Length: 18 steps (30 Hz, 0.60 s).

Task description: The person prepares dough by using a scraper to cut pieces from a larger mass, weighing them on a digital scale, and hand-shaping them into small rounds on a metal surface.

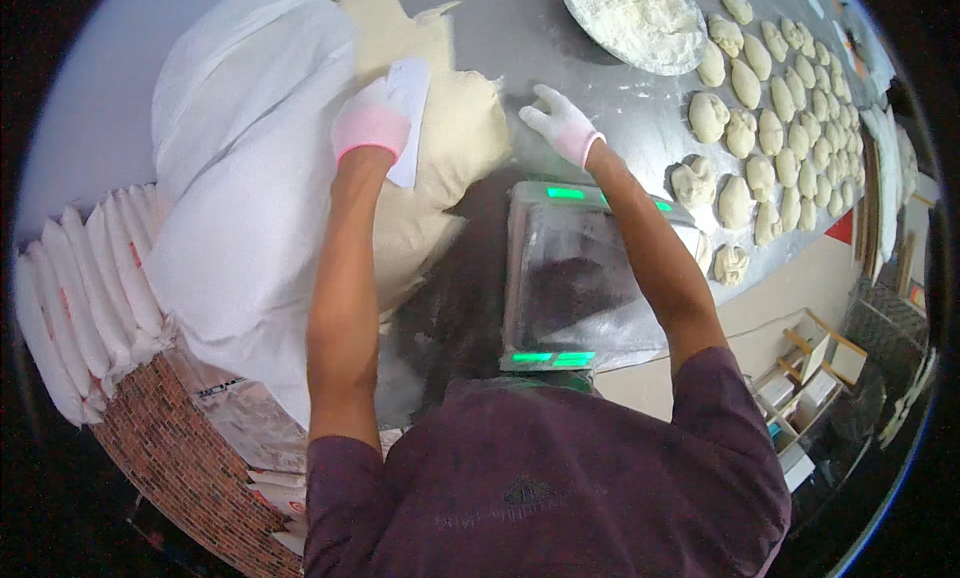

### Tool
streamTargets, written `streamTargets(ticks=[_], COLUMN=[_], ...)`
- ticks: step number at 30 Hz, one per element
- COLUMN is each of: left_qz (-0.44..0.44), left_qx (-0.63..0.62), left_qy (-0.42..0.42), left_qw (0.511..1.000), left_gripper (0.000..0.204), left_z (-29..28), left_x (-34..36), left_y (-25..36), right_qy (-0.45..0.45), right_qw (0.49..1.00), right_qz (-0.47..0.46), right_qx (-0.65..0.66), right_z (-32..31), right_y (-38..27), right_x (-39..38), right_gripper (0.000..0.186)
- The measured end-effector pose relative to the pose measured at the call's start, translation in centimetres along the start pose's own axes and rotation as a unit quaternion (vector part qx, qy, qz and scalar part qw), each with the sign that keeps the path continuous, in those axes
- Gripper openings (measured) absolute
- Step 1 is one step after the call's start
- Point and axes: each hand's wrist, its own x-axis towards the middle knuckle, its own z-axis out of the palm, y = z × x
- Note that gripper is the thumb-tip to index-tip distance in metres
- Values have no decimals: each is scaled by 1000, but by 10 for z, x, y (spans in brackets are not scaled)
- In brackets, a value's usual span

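My left hand point(366, 118), in a white glove with a pink cuff, grips a flat white dough scraper point(410, 128). The scraper stands against a large slab of pale dough point(468, 128) at the left of the metal table. A white cloth point(240, 188) covers the dough's left part. My right hand point(560, 126), gloved alike, hovers or rests just right of the dough's edge; its fingers are apart and nothing is in them. Below my right forearm stands a scale point(575, 278) with lit green displays, its pan dusted with flour.
A round bowl point(668, 72) of flour stands at the far middle of the metal table point(480, 28). Many shaped dough pieces point(735, 203) lie in rows at the right. Stacked white sacks point(95, 288) are at the left, and a shelf point(810, 378) stands lower right.
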Motion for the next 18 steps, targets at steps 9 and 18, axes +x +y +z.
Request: streamTargets(ticks=[9,18], left_qz=[243,86], left_qx=[27,-271], left_qy=[-107,199], left_qw=[964,938], left_gripper=[32,30], left_z=[76,46], left_x=[62,8], left_y=[80,-13], right_qy=[46,-99], right_qw=[999,983], right_qz=[27,74], right_qx=[-5,-139], right_z=[31,-3], right_y=[-2,21], right_x=[34,2], right_gripper=[65,63])
